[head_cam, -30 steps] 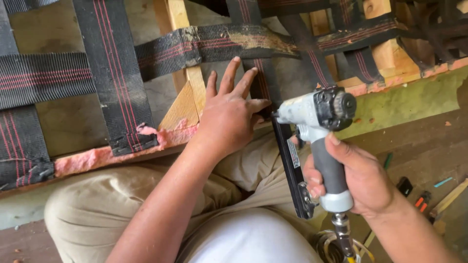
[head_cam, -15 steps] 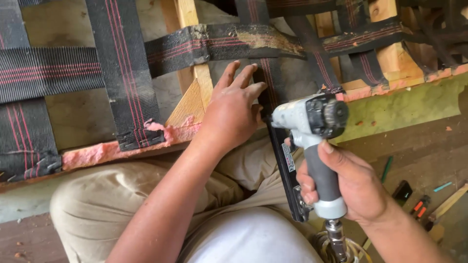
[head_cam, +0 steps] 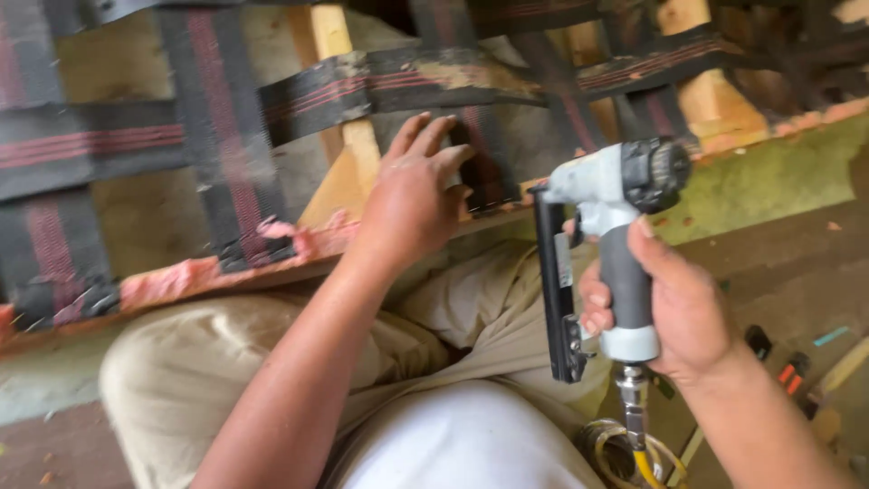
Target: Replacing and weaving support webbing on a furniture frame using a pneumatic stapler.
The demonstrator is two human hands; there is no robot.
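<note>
Our left hand [head_cam: 412, 195] lies flat with spread fingers on a vertical strap of black webbing [head_cam: 484, 163] with red stripes, pressing its lower end against the edge of the wooden furniture frame [head_cam: 339, 186]; it grips nothing, it only pins the strap down. Our right hand [head_cam: 674, 308] is clenched around the handle of a grey pneumatic staple gun [head_cam: 602, 226], index finger near the trigger, with the nose just beside the strap end and close to our left fingertips. Its long black magazine hangs down over our lap, and a yellow air hose [head_cam: 638, 457] coils below the handle.

The worry here is the short gap between the gun's nose and our pressing fingers: a shot fired off line could catch a fingertip. We cannot quite tell whether the nose touches the wood (the frame is blurred), and a nose that sits off the rail might drive a staple askew or only through the frayed pink fabric [head_cam: 299, 244]. If the palm eases, the webbing may slacken before it is fixed.
</note>
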